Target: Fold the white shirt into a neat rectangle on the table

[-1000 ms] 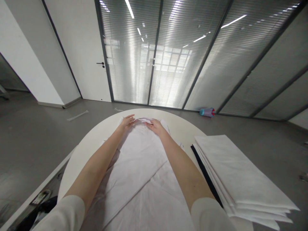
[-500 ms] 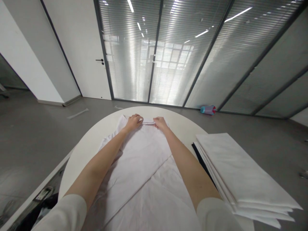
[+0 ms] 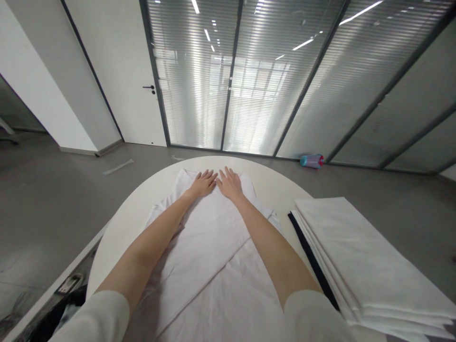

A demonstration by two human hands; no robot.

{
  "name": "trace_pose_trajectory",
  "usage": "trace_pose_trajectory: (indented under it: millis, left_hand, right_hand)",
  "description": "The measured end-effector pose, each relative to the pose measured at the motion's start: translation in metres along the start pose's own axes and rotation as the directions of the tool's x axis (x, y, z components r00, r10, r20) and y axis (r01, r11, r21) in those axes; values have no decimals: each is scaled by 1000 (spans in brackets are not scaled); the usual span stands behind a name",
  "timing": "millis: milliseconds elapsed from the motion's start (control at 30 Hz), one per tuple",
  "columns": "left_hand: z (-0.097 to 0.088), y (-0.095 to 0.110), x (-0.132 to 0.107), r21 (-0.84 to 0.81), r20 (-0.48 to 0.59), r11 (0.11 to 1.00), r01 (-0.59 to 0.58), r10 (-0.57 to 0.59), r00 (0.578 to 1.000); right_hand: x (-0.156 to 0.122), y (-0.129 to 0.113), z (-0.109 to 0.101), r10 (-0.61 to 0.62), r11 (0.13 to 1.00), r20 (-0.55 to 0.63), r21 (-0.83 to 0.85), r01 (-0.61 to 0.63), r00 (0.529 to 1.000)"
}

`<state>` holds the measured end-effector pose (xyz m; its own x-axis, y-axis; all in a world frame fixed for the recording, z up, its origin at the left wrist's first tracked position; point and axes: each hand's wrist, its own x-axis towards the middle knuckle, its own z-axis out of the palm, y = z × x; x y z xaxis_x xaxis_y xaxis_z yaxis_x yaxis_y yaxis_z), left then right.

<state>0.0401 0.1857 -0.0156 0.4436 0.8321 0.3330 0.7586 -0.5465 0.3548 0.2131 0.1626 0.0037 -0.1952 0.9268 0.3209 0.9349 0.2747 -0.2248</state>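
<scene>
A white garment (image 3: 213, 232), which looks like a shirt, is spread over a round white table (image 3: 121, 228), its narrower end toward the far edge. A diagonal fold line crosses its lower part. My left hand (image 3: 204, 183) lies flat on the far end of the cloth with its fingers stretched out. Close beside it, my right hand (image 3: 230, 184) presses flat on the same part, fingers spread. Neither hand grips anything. The fabric under both palms is hidden.
A stack of folded white cloths (image 3: 359, 251), with a black layer (image 3: 309, 256) at its side, sits at the table's right edge. On the floor by the glass wall lies a blue-and-red item (image 3: 311, 161). Dark items (image 3: 60, 308) are at lower left.
Both hands were pinching the garment's far edge. They have let go of it and flattened onto the cloth, the right one moving slightly left toward the other. The view has shifted a little.
</scene>
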Motion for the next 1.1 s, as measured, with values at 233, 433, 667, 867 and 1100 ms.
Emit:
trace_pose_trajectory:
  millis: [233, 433, 667, 867, 1100]
  left_hand:
    - [0, -5, 7, 23, 0, 986, 163, -163, 987]
    - [2, -5, 3, 77, -107, 966, 247, -238, 965]
    - [0, -6, 7, 77, -11, 941, 329, -329, 944]
    - [-33, 37, -21, 66, -149, 990, 126, -115, 982]
    - [-34, 206, -158, -81, 243, 696, -713, 708, 663]
  right_hand:
    - [7, 13, 15, 46, 989, 215, 128, -74, 976]
    - [6, 14, 13, 43, 991, 233, 112, -71, 972]
    - [4, 14, 7, 85, 994, 212, 43, -96, 973]
    - [-16, 23, -21, -24, 997, -31, 70, 26, 999]
    - [-19, 68, -63, 484, 839, 142, 204, -504, 864]
